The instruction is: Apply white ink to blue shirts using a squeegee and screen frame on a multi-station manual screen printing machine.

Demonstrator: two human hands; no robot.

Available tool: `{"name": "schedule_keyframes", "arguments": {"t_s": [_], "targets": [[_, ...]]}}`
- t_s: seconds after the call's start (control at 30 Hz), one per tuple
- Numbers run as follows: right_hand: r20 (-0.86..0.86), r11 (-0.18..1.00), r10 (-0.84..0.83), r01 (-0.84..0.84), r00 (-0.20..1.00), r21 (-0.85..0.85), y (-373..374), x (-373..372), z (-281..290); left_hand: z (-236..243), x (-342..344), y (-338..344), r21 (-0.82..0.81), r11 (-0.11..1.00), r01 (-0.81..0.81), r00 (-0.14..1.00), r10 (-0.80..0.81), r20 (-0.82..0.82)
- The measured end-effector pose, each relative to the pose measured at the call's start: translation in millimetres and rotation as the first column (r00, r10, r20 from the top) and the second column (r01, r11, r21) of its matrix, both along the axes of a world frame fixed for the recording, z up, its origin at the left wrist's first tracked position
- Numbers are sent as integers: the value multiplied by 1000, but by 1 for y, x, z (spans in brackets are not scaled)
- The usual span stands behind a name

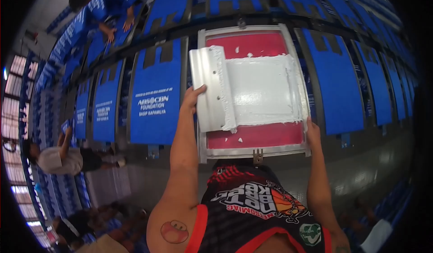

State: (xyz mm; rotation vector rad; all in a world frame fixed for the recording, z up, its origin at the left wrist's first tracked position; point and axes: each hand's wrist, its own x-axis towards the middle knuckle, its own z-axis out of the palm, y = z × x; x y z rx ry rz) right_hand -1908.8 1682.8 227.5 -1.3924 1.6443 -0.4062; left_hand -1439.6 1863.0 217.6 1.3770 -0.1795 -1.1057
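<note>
A screen-printing frame [234, 153] with a pale metal rim and a red mesh [264, 136] lies in front of me. A broad smear of glossy white ink [264, 88] covers the middle of the mesh. Along the ink's left side lies a wide metal squeegee [204, 109], its right edge thick with ink. My left hand [193, 98] is closed round the squeegee's outer edge, thumb on top. At the frame's lower right side, my right hand [312, 131] is closed on the rim; its fingertips are partly hidden.
Blue fabric bag pieces [155, 95] with white print lie on boards to the left. More blue pieces [336, 82] lie to the right. A hinge clamp [257, 156] sits at the frame's near edge. Another person's hands [119, 30] reach over the far left; someone [61, 158] stands left.
</note>
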Motion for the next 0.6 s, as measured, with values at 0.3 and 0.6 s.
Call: {"name": "schedule_keyframes", "arguments": {"t_s": [0.3, 0.6], "targets": [[192, 785, 475, -512, 859, 348, 145, 37, 43, 61, 1, 2, -27, 998, 57, 979, -50, 198], [359, 805, 255, -403, 898, 436, 182, 67, -2, 110, -52, -22, 78, 978, 193, 802, -203, 561]]}}
